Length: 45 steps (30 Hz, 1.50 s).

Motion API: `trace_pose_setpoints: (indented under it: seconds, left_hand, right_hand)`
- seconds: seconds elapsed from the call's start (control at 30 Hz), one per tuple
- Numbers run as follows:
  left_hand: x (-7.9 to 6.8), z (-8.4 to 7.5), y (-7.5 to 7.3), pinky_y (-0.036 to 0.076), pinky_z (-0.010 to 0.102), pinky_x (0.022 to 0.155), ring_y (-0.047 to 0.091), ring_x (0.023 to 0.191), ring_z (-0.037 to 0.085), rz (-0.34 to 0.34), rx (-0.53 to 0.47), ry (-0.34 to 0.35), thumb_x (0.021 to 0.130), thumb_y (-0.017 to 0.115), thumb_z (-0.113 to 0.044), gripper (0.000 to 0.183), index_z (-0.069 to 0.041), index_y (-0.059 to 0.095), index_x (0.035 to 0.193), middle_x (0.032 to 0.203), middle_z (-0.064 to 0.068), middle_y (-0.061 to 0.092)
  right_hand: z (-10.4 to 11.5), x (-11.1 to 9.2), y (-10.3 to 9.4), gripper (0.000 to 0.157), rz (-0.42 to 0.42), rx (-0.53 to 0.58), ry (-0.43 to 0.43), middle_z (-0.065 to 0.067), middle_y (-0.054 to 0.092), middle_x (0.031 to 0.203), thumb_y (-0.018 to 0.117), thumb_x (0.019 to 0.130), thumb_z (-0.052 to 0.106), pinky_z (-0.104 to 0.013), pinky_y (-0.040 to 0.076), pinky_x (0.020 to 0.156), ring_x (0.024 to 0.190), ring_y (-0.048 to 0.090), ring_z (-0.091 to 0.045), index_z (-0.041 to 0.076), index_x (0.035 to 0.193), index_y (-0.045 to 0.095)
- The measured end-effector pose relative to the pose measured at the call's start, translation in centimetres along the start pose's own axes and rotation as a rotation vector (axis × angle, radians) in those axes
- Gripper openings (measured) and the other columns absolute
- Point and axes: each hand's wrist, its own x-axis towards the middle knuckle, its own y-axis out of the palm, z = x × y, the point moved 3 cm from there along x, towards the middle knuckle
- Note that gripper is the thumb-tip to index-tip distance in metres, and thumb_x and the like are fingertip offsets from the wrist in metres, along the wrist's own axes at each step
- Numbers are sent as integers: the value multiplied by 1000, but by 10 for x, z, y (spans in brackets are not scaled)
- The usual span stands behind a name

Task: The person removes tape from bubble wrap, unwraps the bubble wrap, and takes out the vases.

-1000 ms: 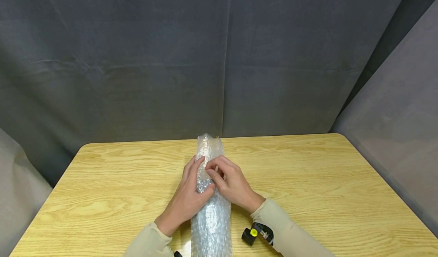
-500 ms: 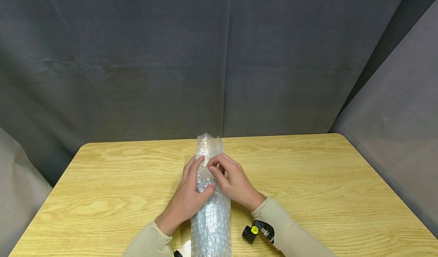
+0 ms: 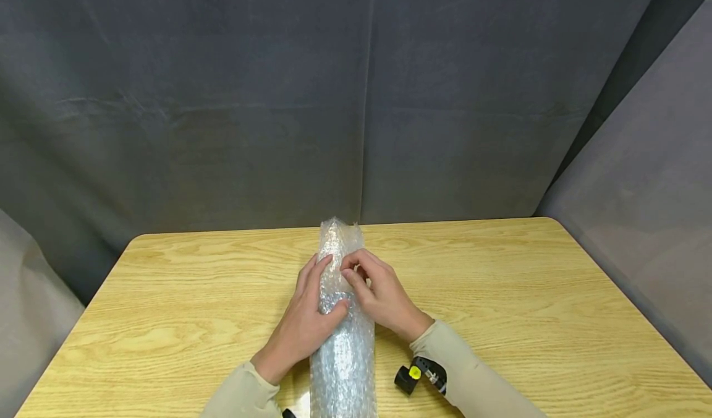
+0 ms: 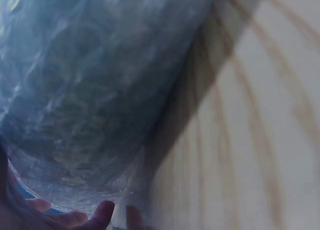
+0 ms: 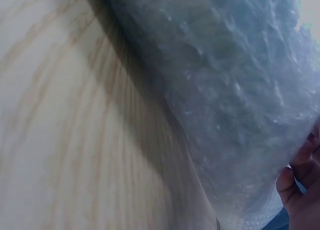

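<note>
A long bundle in clear bubble wrap (image 3: 343, 368) lies lengthwise on the wooden table, its flatter end pointing to the far edge. What is inside cannot be made out. My left hand (image 3: 303, 325) rests on the bundle's left side, fingers extended along it and thumb across the top. Over its upper right part, my right hand (image 3: 385, 295) bends inward, thumb and forefinger pinching at the wrap's surface. The pinched bit is too small to see clearly. Both wrist views show the wrap close up, with fingertips (image 4: 104, 212) at the left wrist view's bottom.
Wood-grained table (image 3: 528, 319) surface extends on both sides of the bundle. A dark grey curtain (image 3: 250, 96) hangs behind the far edge, and a lighter cloth (image 3: 651, 177) hangs at the right. A small black wrist camera (image 3: 407, 379) sits by the right sleeve.
My right hand has shifted slightly up and to the right, its fingertips drawing away from the left thumb. The left hand and the bundle stay almost still.
</note>
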Motion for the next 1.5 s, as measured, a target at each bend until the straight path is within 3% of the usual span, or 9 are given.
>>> trace_pose_setpoints:
  seconds: [0.33, 0.67, 1.07, 1.27, 1.5]
  left_hand:
    - [1, -1, 0, 33, 69, 120, 31, 156, 42, -7, 5, 8, 92, 67, -35, 85, -24, 24, 165, 175, 12, 13]
    - [0, -2, 0, 32, 69, 121, 29, 157, 41, 1, -2, -10, 93, 67, -35, 85, -26, 23, 165, 175, 9, 12]
    - [1, -1, -1, 31, 67, 122, 28, 158, 40, 5, -7, -12, 93, 67, -35, 84, -27, 23, 165, 175, 6, 11]
    - [0, 0, -1, 32, 69, 121, 30, 157, 42, 2, -10, -11, 93, 68, -34, 85, -26, 24, 165, 175, 10, 12]
    - [-1, 0, -1, 31, 70, 121, 29, 157, 42, 5, -13, -23, 92, 68, -33, 86, -28, 22, 165, 176, 7, 10]
  right_hand:
    - [-2, -1, -2, 8, -2, 0, 15, 0, 64, 100, 57, 104, 6, -23, 53, 76, 86, 57, -8, 13, 104, 60]
    - [-4, -1, -4, 8, -18, 45, 33, 0, 59, 98, 55, 105, 8, -22, 47, 71, 81, 52, -10, 14, 102, 59]
    - [-10, -2, -4, 9, 42, 328, 193, -11, 56, 89, 49, 108, 13, -23, 47, 61, 65, 52, -13, 10, 108, 58]
    - [-12, -3, -5, 12, 30, 459, 222, -17, 60, 102, 48, 108, 12, -23, 48, 63, 67, 52, -14, 6, 107, 57]
    - [-14, -2, -5, 13, 20, 530, 207, -17, 59, 100, 47, 107, 10, -24, 49, 61, 65, 51, -15, 0, 105, 56]
